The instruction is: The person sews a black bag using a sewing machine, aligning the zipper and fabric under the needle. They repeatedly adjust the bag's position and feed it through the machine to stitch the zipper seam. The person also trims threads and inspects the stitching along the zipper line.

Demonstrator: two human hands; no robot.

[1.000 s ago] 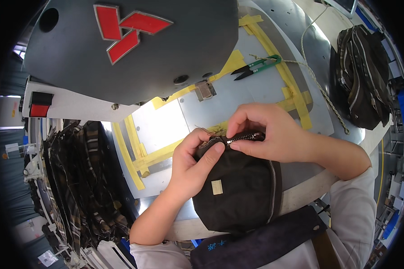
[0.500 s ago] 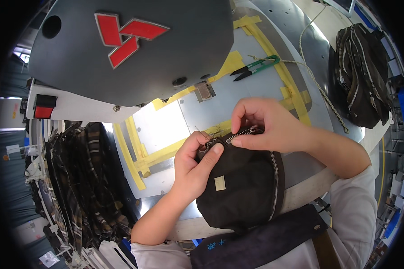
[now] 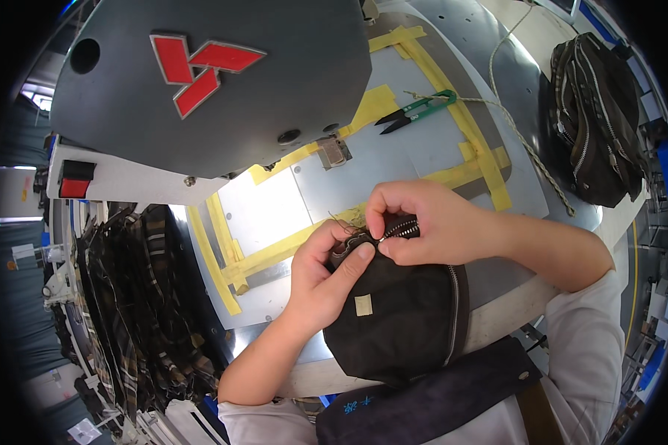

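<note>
A dark brown fabric pouch [image 3: 401,319] hangs over the near edge of the work plate, with a small cream tag [image 3: 364,305] on its face and a metal zipper [image 3: 455,311] down its right side. My left hand [image 3: 328,271] pinches the pouch's top left edge between thumb and fingers, where loose threads stick out. Close beside it, the thumb and forefinger of my right hand [image 3: 416,222] pinch the end of a second zipper [image 3: 402,228] at the top edge. The small part between those fingertips is mostly hidden.
A grey sewing machine head [image 3: 215,81] overhangs the taped metal plate [image 3: 326,182]. Green-handled thread snips [image 3: 416,113], tied to a cord [image 3: 523,137], lie beyond my right hand. Dark zippered pouches [image 3: 597,122] are stacked at far right; plaid fabric pieces [image 3: 145,297] hang at left.
My right hand has moved left along the zipper, closer to my left hand. More of the zipper's teeth now curl up behind its fingers. My left hand keeps its grip.
</note>
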